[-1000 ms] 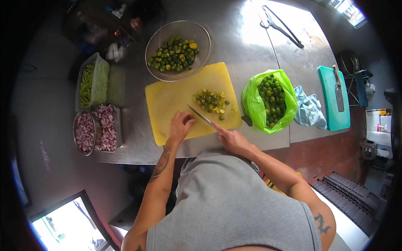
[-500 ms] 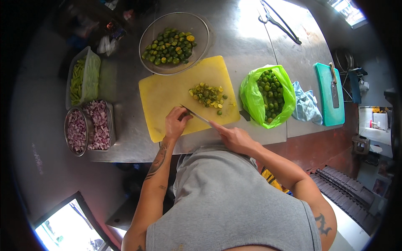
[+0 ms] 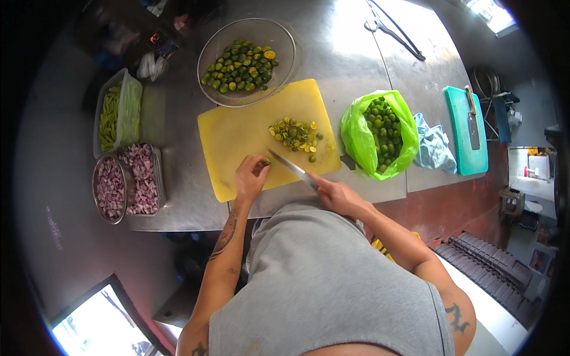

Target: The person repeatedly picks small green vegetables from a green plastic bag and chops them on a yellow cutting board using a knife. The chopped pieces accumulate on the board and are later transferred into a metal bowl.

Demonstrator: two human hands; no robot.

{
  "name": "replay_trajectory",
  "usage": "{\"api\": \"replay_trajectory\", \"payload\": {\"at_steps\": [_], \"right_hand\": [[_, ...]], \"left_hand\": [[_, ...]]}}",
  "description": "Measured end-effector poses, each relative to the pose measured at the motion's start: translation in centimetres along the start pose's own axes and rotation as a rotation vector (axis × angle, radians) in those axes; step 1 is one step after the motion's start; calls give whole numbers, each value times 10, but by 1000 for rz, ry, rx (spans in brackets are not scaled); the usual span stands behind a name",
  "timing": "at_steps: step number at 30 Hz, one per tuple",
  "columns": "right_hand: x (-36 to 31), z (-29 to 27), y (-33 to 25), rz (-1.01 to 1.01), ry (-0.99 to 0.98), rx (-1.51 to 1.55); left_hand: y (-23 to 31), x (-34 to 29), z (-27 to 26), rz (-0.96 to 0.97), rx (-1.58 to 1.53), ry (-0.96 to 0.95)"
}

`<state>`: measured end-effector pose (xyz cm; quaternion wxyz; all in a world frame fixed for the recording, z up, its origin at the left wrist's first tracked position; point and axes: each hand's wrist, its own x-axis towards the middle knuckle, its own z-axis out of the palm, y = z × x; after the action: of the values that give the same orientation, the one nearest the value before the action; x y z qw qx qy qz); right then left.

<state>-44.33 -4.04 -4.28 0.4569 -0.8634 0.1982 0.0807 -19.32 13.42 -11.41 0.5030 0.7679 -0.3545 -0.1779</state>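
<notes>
My right hand [image 3: 339,196] grips a kitchen knife [image 3: 292,167] by its handle, and the blade slants up and left over the yellow cutting board [image 3: 228,139]. Just left of the blade, my left hand [image 3: 252,175] is pinched at the board's near side. A small green calamansi [image 3: 267,160] shows at its fingertips, mostly covered by them. A pile of cut calamansi pieces [image 3: 295,135], green skins and yellow flesh, lies on the right part of the board. The knife tip is apart from that pile.
A mesh strainer [image 3: 289,65] of calamansi touches the board's far edge. To the right are a green plastic bag [image 3: 355,133] of calamansi, a blue cloth [image 3: 433,147] and a teal board [image 3: 458,133] bearing another knife. Chopped onions [image 3: 141,178] and a tub of green vegetables [image 3: 132,110] stand left.
The knife has moved right and slightly nearer, its blade coming away from my left fingers. My right hand shifted right with it, while my left hand stays nearly in place.
</notes>
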Motion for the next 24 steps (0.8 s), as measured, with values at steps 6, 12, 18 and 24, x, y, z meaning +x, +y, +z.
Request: {"api": "replay_trajectory", "payload": {"at_steps": [6,12,18,24], "right_hand": [[8,1,-4,164,77,23],[8,10,-2,128,143,27],[10,6,-1,149,119,27],[10,10,-4,178,127,38]], "left_hand": [[-10,28,-11,-246,-557,40],[5,147,-48,-122,-174,22],[23,217,-66,97,588,-124],[16,234,-62,179,758,-185]]}}
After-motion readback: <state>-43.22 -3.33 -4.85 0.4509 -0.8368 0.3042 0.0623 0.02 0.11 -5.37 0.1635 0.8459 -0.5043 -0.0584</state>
